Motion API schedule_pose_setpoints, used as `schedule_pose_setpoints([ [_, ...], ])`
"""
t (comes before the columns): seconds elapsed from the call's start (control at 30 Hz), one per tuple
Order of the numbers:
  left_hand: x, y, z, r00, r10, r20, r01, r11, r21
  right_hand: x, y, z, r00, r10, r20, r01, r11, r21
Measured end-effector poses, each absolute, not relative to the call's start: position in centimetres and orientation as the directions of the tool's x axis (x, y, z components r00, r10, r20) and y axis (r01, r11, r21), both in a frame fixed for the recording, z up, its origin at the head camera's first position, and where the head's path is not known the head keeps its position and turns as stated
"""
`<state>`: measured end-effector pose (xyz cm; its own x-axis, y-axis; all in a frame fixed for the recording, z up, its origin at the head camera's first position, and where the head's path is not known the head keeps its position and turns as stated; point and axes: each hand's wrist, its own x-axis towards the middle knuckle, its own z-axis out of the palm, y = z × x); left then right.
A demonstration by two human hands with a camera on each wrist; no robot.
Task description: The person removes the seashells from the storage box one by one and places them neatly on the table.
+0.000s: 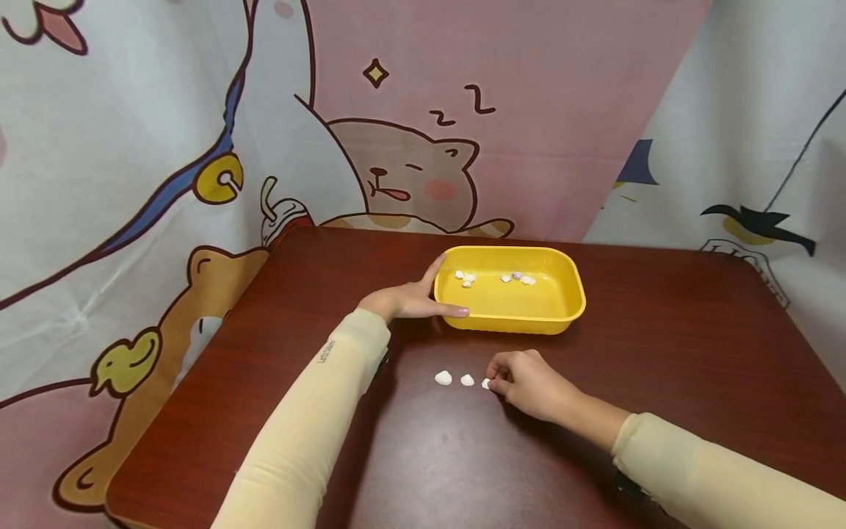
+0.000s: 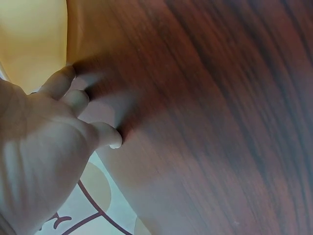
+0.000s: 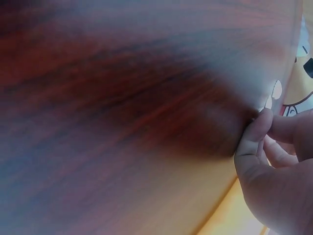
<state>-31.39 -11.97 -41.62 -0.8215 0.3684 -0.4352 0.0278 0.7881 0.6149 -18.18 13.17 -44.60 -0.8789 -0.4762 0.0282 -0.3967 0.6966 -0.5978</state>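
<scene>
The left arm wears a long, close-fitting sleeve (image 1: pixel 300 433) in pale cream-yellow, its plain cloth wrinkling into soft folds lower down. A broad, smooth cuff (image 1: pixel 367 332) finishes it at the wrist. Small dark lettering (image 1: pixel 327 351) runs in a short line near that end, too small to read with certainty. A black piece (image 1: pixel 381 364) shows at the underside of the wrist. The right arm has a matching cream-yellow sleeve (image 1: pixel 734 466), also with a wide cuff band, and a dark piece (image 1: pixel 631 485) under its edge. Both hands, left (image 1: pixel 413 300) and right (image 1: pixel 529 382), are bare.
</scene>
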Motion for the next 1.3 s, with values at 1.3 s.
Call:
schedule_pose_setpoints([
  [1.3,-31.6,-12.1,-41.1,-0.801,0.407,-0.438,0.041,0.768,0.639,-27.9,19.3,-36.5,-0.955,-0.289,-0.064,-0.167,0.706,-0.689],
])
